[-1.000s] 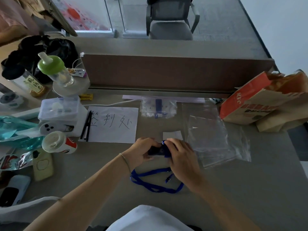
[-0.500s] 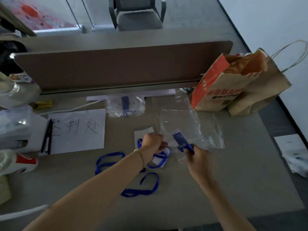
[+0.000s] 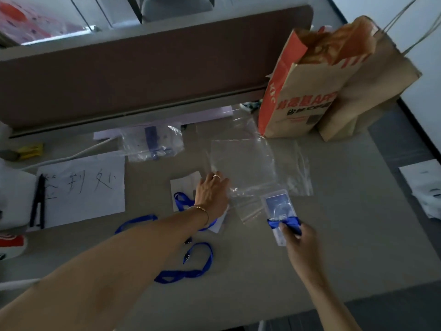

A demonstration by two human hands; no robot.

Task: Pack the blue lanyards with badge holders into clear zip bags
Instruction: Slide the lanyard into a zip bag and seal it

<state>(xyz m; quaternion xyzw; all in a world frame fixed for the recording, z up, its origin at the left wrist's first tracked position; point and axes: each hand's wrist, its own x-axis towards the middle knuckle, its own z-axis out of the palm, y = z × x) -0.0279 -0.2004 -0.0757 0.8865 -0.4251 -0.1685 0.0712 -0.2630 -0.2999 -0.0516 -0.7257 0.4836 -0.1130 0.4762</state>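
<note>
Thin, glossy plastic is what the left hand (image 3: 211, 191) reaches, fingers on the near left corner of the top clear zip bag (image 3: 241, 166) lying on the grey desk (image 3: 346, 235); whether it pinches or only presses, I cannot tell. The film looks featherlight, limp and slippery, so its stiffer zip edge is probably the best hold. The right hand (image 3: 301, 244) pinches a flat, rigid badge holder (image 3: 278, 209) with blue lanyard (image 3: 284, 223) bunched round it. More soft ribbon lanyards (image 3: 191, 271) sprawl nearby.

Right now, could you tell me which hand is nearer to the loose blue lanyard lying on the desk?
Left. The left hand is just above the loose blue lanyard, by the clear bags; the right hand is off to its right, gripping a badge holder.
</note>
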